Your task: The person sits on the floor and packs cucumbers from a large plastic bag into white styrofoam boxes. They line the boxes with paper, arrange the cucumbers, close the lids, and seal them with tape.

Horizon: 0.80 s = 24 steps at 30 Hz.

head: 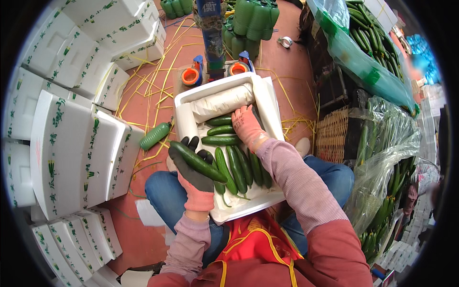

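Observation:
A white foam box [229, 215] lined with cream paper stands between my knees. Several cucumbers [235, 168] lie lengthwise in its near part, and a few more [220, 140] lie crosswise further up, below a rolled part of the liner [222, 102]. My left hand [195, 172], in a pink and black glove, holds a cucumber [197, 162] in its palm over the box's left side. My right hand [247, 123], in a similar glove, reaches into the upper right of the box, palm down at the ends of the crosswise cucumbers; what lies under it is hidden.
Printed white foam boxes [71, 154] are stacked at left. A green bottle [155, 136] and yellow straps lie on the red floor. Two tape dispensers [190, 76] stand beyond the box. At right are a wicker basket [331, 134] and plastic-wrapped cucumbers [373, 36]. Green bottles [254, 18] stand ahead.

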Tool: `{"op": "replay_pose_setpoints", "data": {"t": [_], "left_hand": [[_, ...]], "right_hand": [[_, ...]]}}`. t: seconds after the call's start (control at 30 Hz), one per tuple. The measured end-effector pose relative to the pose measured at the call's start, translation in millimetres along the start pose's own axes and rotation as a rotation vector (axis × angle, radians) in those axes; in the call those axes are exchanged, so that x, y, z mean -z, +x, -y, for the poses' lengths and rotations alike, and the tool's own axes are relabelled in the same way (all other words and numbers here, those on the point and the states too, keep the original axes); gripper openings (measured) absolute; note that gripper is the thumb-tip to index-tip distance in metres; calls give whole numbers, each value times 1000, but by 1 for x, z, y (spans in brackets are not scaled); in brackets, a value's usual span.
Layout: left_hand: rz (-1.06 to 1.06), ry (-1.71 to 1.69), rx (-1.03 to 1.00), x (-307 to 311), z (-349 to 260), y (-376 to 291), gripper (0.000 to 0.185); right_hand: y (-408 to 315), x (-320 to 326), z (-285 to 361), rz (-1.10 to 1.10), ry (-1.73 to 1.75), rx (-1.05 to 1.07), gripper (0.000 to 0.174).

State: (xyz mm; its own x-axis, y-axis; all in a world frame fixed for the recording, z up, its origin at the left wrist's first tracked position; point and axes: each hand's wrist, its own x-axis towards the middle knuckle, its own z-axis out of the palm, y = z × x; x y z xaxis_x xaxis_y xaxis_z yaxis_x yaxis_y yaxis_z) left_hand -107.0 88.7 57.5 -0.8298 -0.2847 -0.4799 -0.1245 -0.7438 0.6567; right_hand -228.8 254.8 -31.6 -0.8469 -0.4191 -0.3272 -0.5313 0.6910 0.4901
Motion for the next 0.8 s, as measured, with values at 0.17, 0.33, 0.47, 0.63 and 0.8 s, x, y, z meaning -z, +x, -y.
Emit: {"op": "replay_pose_setpoints", "data": {"t": [0.17, 0.33, 0.47, 0.63, 0.8], "left_hand": [[185, -206, 2, 4, 0, 2, 50], [408, 47, -7, -3, -1, -16, 60], [335, 244, -397, 5, -13, -16, 63], [459, 585, -410, 50, 28, 0, 52], [322, 1516, -684, 75, 100, 34, 50]], "right_hand": [[-92, 72, -8, -276, 1242, -121, 48], [-169, 83, 32, -115, 1938, 3, 59], [-174, 52, 92, -136, 1599, -225, 63], [-159, 41, 146, 47, 1138, 51, 68], [-225, 62, 82, -331, 1137, 172, 27]]}}
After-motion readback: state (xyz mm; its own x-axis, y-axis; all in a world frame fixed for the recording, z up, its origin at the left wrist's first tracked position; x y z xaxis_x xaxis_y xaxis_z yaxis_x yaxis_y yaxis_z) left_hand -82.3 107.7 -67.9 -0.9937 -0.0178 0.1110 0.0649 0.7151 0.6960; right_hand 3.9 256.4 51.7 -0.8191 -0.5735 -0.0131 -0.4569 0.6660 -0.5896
